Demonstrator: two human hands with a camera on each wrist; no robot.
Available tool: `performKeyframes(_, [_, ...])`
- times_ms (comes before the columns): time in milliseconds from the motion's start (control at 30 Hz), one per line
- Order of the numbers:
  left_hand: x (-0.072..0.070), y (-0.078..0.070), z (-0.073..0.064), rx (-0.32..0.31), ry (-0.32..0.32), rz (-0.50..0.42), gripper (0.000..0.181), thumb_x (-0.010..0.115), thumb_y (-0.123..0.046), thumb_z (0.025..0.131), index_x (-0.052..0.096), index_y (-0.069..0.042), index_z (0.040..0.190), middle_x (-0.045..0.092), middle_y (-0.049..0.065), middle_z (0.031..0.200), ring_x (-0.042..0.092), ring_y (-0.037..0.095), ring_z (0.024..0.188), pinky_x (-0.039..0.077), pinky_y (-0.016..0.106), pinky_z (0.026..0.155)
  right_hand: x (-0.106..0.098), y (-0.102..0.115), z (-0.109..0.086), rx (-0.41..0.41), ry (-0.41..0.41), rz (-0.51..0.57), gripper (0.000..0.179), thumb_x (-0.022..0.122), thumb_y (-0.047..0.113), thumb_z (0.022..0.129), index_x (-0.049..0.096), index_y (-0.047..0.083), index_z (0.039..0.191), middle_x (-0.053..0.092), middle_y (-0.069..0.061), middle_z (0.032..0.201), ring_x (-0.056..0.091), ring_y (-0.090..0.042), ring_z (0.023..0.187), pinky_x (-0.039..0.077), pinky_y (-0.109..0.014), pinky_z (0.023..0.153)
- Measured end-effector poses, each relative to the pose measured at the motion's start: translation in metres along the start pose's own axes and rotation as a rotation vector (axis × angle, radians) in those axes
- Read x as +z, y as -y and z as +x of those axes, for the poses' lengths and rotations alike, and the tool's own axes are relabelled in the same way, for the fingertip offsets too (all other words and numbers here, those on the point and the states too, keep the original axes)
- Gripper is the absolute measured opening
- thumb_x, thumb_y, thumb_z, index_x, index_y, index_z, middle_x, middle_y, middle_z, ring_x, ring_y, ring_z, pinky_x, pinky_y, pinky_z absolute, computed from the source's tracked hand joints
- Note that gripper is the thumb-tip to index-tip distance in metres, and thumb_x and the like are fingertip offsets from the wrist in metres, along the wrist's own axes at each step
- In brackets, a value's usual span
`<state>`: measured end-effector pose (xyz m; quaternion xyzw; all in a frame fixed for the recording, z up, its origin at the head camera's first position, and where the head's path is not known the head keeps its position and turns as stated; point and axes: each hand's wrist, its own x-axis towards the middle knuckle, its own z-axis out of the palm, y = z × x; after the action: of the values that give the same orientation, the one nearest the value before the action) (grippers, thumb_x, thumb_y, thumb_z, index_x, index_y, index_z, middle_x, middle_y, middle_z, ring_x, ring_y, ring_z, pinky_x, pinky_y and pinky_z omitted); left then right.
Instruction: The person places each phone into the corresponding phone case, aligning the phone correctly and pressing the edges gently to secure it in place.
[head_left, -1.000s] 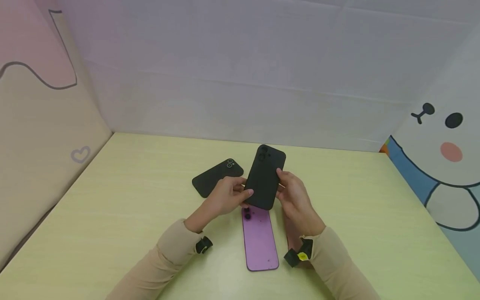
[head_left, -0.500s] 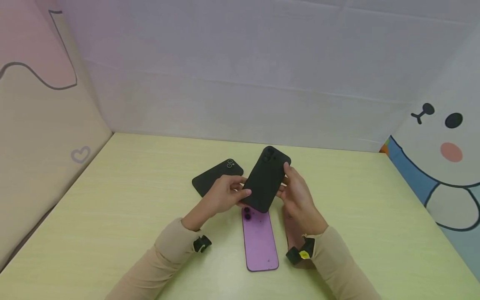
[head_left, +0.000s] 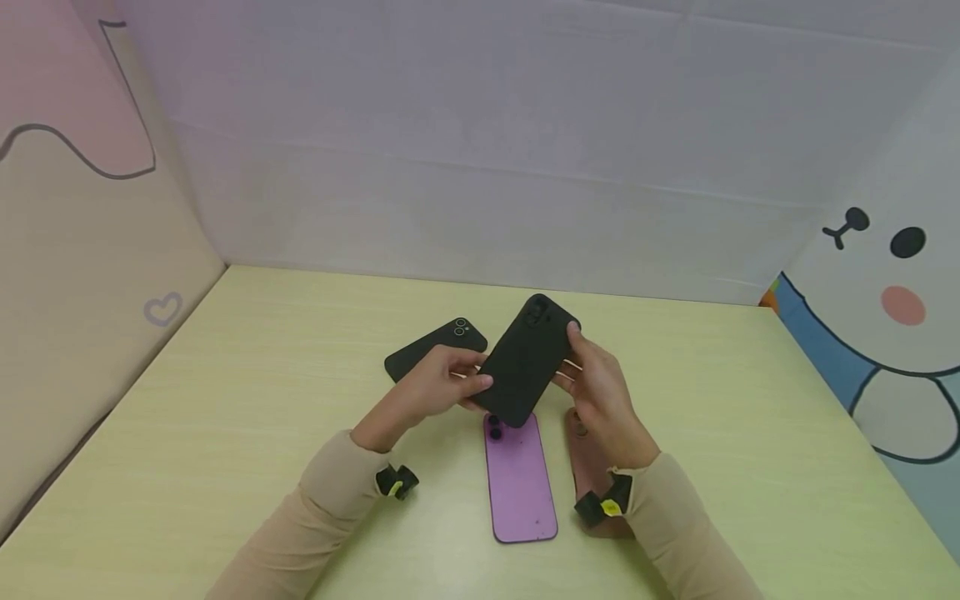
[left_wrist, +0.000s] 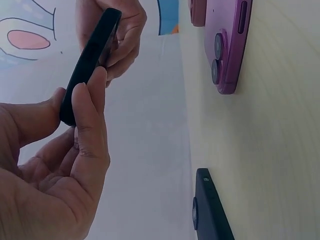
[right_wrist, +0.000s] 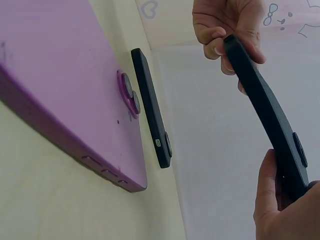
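Observation:
Both hands hold up a black phone case [head_left: 527, 362], its camera cutouts toward the top; I cannot tell whether a phone is inside. My left hand [head_left: 438, 383] pinches the lower left corner, thumb on the back. Higher on the right edge, my right hand [head_left: 606, 398] grips it, with the thumb near the upper corner. Side-on in the right wrist view, the case [right_wrist: 267, 107] looks slightly bowed. Below it a purple phone [head_left: 522, 487] lies on the table, back up. A pink phone [head_left: 588, 462] lies partly hidden under the right wrist.
Behind the left hand, a black phone [head_left: 429, 345] with two ringed lenses lies slanted on the pale yellow table [head_left: 285, 375]. A white backdrop [head_left: 480, 167] closes off the far edge, and printed panels stand at both sides.
The case has tilted further, its top swinging right and its lower end left. My left hand has shifted slightly left with it, and the right hand has slid up its edge. The phones lie still.

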<state>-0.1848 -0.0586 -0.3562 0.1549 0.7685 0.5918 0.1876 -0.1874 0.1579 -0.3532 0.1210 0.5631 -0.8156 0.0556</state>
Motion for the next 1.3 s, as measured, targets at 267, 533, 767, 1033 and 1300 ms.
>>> performKeyframes(267, [-0.006, -0.002, -0.003, -0.015, 0.025, 0.033, 0.042, 0.056, -0.004, 0.089, 0.046, 0.009, 0.128, 0.061, 0.019, 0.098, 0.064, 0.011, 0.07, 0.056, 0.039, 0.072, -0.001, -0.001, -0.001, -0.05, 0.035, -0.029, 0.022, 0.053, 0.035, 0.092, 0.06, 0.013, 0.088, 0.059, 0.003, 0.081, 0.059, -0.012, 0.073, 0.051, -0.027, 0.068])
performKeyframes(533, [-0.01, -0.001, -0.002, -0.02, 0.059, 0.067, 0.044, 0.055, -0.007, 0.091, 0.044, 0.008, 0.13, 0.061, 0.018, 0.098, 0.063, 0.011, 0.072, 0.055, 0.038, 0.073, -0.002, -0.003, 0.001, -0.081, 0.049, -0.03, 0.025, 0.051, 0.037, 0.093, 0.055, 0.015, 0.082, 0.058, 0.004, 0.076, 0.06, -0.013, 0.066, 0.05, -0.027, 0.062])
performKeyframes(767, [-0.01, -0.001, -0.003, -0.022, 0.075, 0.07, 0.045, 0.056, -0.007, 0.09, 0.044, 0.009, 0.13, 0.062, 0.017, 0.094, 0.063, 0.01, 0.069, 0.056, 0.036, 0.072, -0.002, -0.004, 0.002, -0.092, 0.023, 0.005, 0.028, 0.05, 0.034, 0.094, 0.056, 0.014, 0.074, 0.061, 0.003, 0.072, 0.061, -0.014, 0.062, 0.05, -0.028, 0.06])
performKeyframes(1033, [-0.01, -0.001, -0.002, -0.047, 0.075, 0.064, 0.044, 0.056, -0.007, 0.09, 0.044, 0.007, 0.13, 0.065, 0.016, 0.093, 0.063, 0.01, 0.069, 0.056, 0.033, 0.071, -0.002, -0.005, 0.0, -0.106, 0.023, 0.009, 0.031, 0.049, 0.031, 0.095, 0.051, 0.013, 0.07, 0.06, 0.003, 0.067, 0.061, -0.013, 0.057, 0.049, -0.026, 0.057])
performKeyframes(1300, [-0.012, -0.001, 0.0, -0.097, -0.021, 0.079, 0.038, 0.057, -0.011, 0.09, 0.051, 0.003, 0.126, 0.065, 0.016, 0.102, 0.064, 0.011, 0.072, 0.055, 0.032, 0.072, -0.002, -0.005, 0.001, -0.079, 0.058, 0.032, 0.023, 0.047, 0.03, 0.096, 0.054, 0.013, 0.082, 0.062, 0.002, 0.074, 0.062, -0.015, 0.061, 0.052, -0.027, 0.061])
